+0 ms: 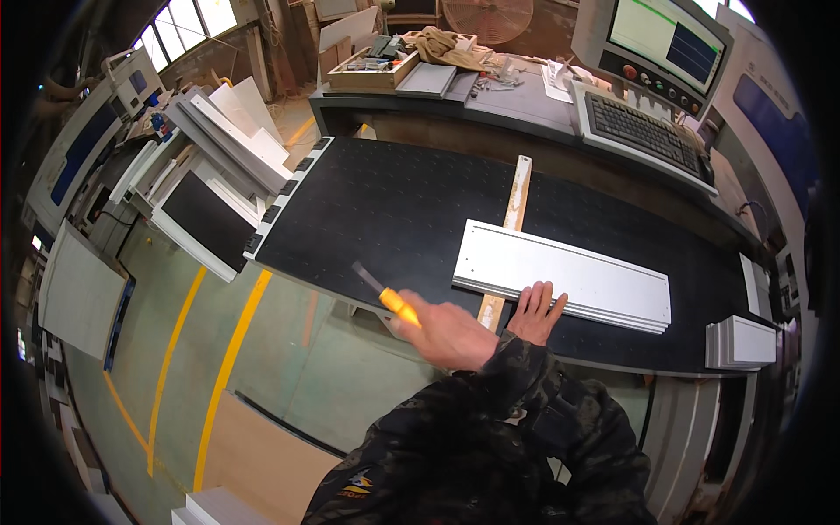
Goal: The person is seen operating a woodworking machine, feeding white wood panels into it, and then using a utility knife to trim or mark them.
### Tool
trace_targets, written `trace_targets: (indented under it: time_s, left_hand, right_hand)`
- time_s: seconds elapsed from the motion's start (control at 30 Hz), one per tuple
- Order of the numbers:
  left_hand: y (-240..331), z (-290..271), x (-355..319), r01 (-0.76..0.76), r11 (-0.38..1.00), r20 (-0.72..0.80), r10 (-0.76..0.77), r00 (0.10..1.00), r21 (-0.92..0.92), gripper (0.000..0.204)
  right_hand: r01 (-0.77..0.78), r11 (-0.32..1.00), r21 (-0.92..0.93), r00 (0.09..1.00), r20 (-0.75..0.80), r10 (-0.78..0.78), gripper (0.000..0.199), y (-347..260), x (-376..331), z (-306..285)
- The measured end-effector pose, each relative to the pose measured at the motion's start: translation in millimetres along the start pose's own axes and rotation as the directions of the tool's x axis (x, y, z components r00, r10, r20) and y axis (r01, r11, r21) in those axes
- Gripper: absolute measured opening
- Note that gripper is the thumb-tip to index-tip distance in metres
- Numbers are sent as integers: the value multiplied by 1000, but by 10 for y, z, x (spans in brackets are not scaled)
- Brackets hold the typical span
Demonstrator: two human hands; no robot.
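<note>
My right hand [451, 337] crosses over my left arm and grips a yellow-handled chisel [399, 305]. Its flat metal blade points up and left, past the near edge of the black-topped table [385, 201]. On a short stack of long white boards [564, 267], my left hand [536, 313] rests with its fingers spread along the near edge. Small dark holes show at the top board's ends. Beneath the stack runs a worn wooden strip [518, 194], sticking out on the far and near sides. My left wrist is partly hidden behind the right sleeve.
Another stack of white pieces [742, 342] stands at the table's right end. Behind are a keyboard [646, 133], a screen [669, 44] and a wooden tray of tools [372, 72]. Leaning panels [210, 214] stand left; a brown board [262, 446] lies lower left.
</note>
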State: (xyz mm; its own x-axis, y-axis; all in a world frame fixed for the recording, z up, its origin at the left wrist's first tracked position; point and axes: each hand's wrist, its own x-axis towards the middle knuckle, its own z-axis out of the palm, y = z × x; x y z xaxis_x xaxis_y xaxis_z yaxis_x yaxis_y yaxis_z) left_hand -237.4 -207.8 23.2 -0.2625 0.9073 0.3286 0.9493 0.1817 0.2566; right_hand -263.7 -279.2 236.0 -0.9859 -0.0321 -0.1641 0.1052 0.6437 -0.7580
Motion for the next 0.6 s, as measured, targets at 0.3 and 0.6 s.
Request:
trace_targets:
  time_s: [0.3, 0.6]
  left_hand:
    - [-178, -85, -104, -165, 961, -103, 145, 984, -222, 89]
    - [-293, -682, -1049, -43, 969, -92, 21, 996, -245, 56]
  right_hand:
    - [7, 998, -60, 982, 191, 5, 58, -16, -328, -364]
    - [124, 759, 639, 984, -178, -11, 42, 882, -1087, -865]
